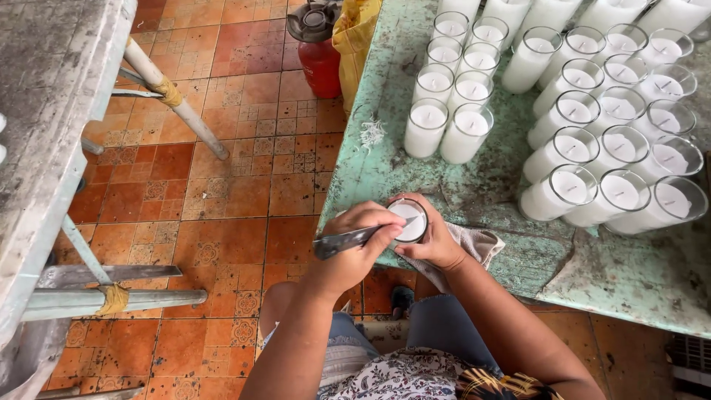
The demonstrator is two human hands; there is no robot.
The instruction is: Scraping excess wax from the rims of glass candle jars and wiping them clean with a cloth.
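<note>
While the left hand (354,248) is closed around the handle of a knife (355,238), the blade's tip reaches across to the rim of a glass candle (409,220) filled with white wax. The right hand (435,241) is curled around that glass, fingers wrapped at its side, holding it just over the near edge of the tabletop (474,185) — a worn, pale green surface with chipped paint. Under the right wrist lies a grey cloth (478,244), draped at the same near edge.

Farther back on the tabletop stand two groups of finished glass candles. One cluster (452,89) sits toward the middle, arranged in pairs running to the far edge; a larger block (615,126) fills the right side, its glasses packed touching one another in rows. A small heap of white wax shavings (372,133) lies near the left edge, just beside the smaller cluster.

Off the tabletop's far left corner, on the orange tiled floor (222,185), stand a red gas cylinder (318,55) and a yellow sack (355,33) — the sack leaning against the table's side. Another grey bench (52,111) with metal legs occupies the left.
</note>
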